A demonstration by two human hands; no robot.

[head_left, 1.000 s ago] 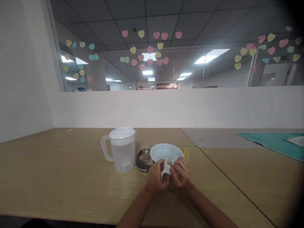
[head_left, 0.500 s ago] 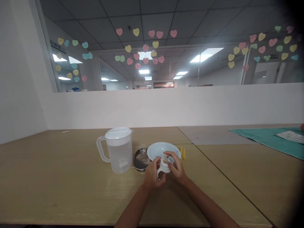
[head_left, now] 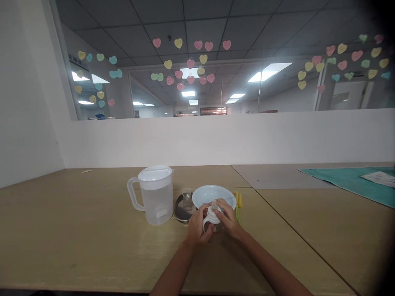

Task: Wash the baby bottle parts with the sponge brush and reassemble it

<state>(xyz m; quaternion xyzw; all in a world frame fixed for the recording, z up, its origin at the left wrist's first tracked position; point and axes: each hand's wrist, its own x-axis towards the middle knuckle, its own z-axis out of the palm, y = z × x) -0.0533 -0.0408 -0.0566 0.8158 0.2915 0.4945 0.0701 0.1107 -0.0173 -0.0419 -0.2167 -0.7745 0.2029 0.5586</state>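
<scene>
A baby bottle (head_left: 213,214) with a white collar, a white side handle and a clear teat on top is upright between my two hands, in front of the pale blue basin (head_left: 202,193). My left hand (head_left: 196,226) is closed around its left side, by the handle. My right hand (head_left: 228,218) grips the collar from the right, with its fingers near the teat. The bottle's lower body is partly hidden by my hands.
Left of the basin stands a small clear glass (head_left: 187,199) in a round metal tray (head_left: 181,218). A lidded translucent jug (head_left: 157,201) is further left. Yellow sponge-like pieces (head_left: 240,199) with a green stem lie right of the basin. A green cloth (head_left: 345,176) bears a white packet (head_left: 381,179).
My right fingers have shifted from up beside the teat down onto the collar. Both hands still hold the bottle in the same place. The whole view has shifted slightly.
</scene>
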